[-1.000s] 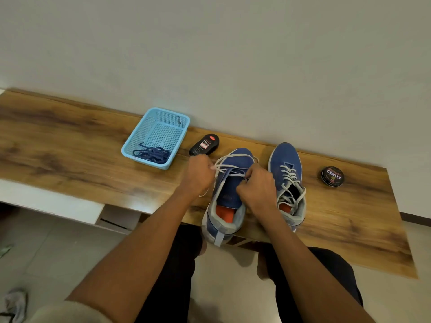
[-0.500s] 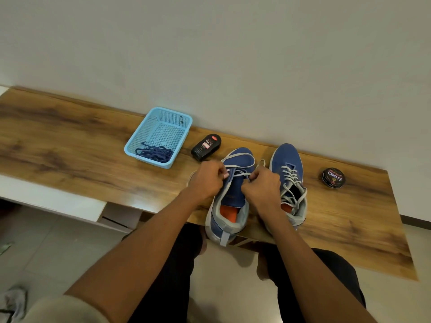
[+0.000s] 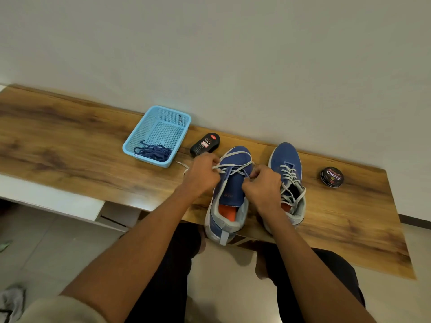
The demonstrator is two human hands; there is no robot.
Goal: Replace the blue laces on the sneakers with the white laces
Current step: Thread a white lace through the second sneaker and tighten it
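Blue sneakers [image 3: 285,169] white-laced, blue laces [image 3: 152,152] seemingly heaped in basket

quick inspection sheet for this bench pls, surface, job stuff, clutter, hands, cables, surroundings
surface: wooden bench top, against a pale wall.
job's things: left sneaker partly laced with the white lace; right sneaker laced white; blue laces heaped in the blue basket.
clutter: shoe polish bottle lying flat; round polish tin.
hands: left hand and right hand each pinch the white lace over the left sneaker.
cables: nothing seen.
surroundings: tiled floor, grey cloth lower left.
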